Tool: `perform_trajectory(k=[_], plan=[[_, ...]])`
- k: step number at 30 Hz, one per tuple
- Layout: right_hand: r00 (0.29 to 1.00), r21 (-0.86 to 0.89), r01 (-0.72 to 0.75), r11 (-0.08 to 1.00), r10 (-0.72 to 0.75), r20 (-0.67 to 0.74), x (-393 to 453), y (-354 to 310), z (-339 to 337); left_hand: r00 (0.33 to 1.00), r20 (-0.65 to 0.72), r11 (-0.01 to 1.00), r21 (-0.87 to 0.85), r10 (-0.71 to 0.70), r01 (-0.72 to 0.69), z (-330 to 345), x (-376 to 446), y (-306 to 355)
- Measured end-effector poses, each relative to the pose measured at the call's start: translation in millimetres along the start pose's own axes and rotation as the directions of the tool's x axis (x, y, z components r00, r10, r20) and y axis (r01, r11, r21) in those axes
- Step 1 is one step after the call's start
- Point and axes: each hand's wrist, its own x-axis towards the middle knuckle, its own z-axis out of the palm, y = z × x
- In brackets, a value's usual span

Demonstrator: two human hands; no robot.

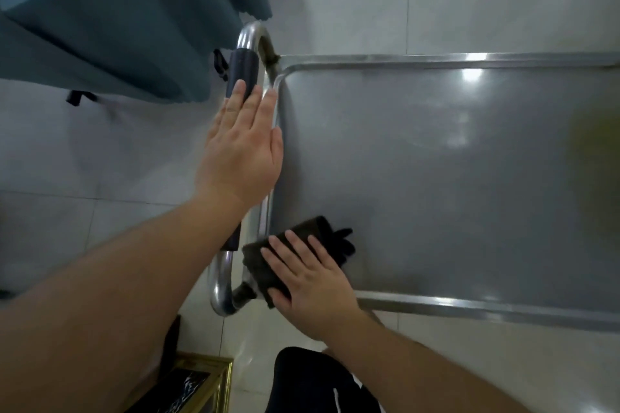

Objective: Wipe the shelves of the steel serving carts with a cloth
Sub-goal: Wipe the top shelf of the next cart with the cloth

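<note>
- The cloth (285, 261), dark and folded, lies at the shelf's (436, 178) 7 o'clock corner, just inside the raised rim.
- The right hand (308, 282) lies flat on the cloth with straight, spread fingers, pressing rather than gripping.
- The left hand (243, 141) rests open-palmed, fingers straight, on the handle (243, 67) at the cart's 9 o'clock end; it grasps nothing.
- The cloth looks soft and limp, likely light, and a loose edge pokes out toward 1 o'clock. It should bunch if pushed by one edge, so a flat palm over its middle suits it best.
- The steel shelf looks smooth and slick, so the cloth ought to glide easily.
- The cart could roll, which the bracing left hand guards against.
- Blue drapery (117, 27) hangs at 10 o'clock.
</note>
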Motion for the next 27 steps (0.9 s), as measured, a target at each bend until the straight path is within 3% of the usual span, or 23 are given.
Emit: perform_trajectory(k=[8, 14, 20, 24, 27], plan=[[0.946, -0.067, -0.276, 0.959, 0.259, -0.196, -80, 48, 1, 0.988, -0.029, 0.983, 0.105, 0.155, -0.151, -1, -4, 2], [0.888, -0.105, -0.397, 0.912, 0.353, -0.295, -131, 101, -9, 0.958, 0.002, 0.948, 0.141, 0.287, -0.284, -7, -10, 10], [0.881, -0.146, -0.427, 0.892, 0.374, -0.292, -162, 136, -22, 0.906, 0.166, 0.844, 0.328, 0.390, -0.424, 3, -8, 18], [0.859, -0.135, -0.460, 0.878, 0.401, -0.318, -176, 154, -25, 0.949, 0.196, 0.956, 0.109, 0.246, -0.271, 23, -17, 61], [0.848, -0.122, -0.473, 0.872, 0.413, -0.333, -189, 168, -29, 0.947, 0.201, 0.967, -0.012, 0.251, -0.254, 52, -36, 93]])
